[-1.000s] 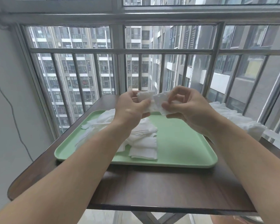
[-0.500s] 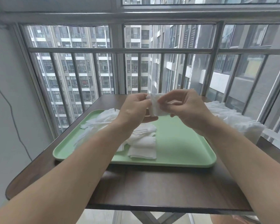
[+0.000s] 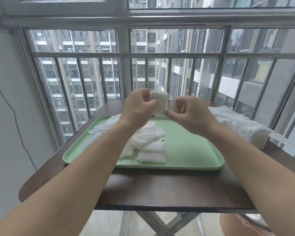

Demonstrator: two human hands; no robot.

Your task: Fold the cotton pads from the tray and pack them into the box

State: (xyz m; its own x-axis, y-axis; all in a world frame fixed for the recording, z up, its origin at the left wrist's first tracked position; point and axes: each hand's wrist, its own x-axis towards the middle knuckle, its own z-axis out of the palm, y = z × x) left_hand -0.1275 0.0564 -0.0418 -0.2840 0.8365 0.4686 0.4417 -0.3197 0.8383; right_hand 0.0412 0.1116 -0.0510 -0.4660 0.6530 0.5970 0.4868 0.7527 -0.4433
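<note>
1 folded cotton pad (image 3: 160,103) is pinched upright, long axis vertical, by the left hand (image 3: 138,109) above the far edge of the tray (image 3: 194,150). The right hand (image 3: 189,113), fingers curled on nothing, is held just beside it. The box (image 3: 260,140) lies to the right, nearer that hand.

2 bare forearms come in from the near side of the tray (image 3: 177,166) and converge above its far half. Left hand (image 3: 138,108) is raised over the tray's far edge, back of hand to camera. Its fingers curl round 1 folded pad (image 3: 160,101), thumb pressed across the near face, pad held upright. Right hand (image 3: 192,114) is level with it, just to the right, over the tray's far right part. Its fingers curl into the palm, gripping nothing. Thumb sticks out toward the pad's lower corner, contact unclear. Both wrists roughly straight.
</note>
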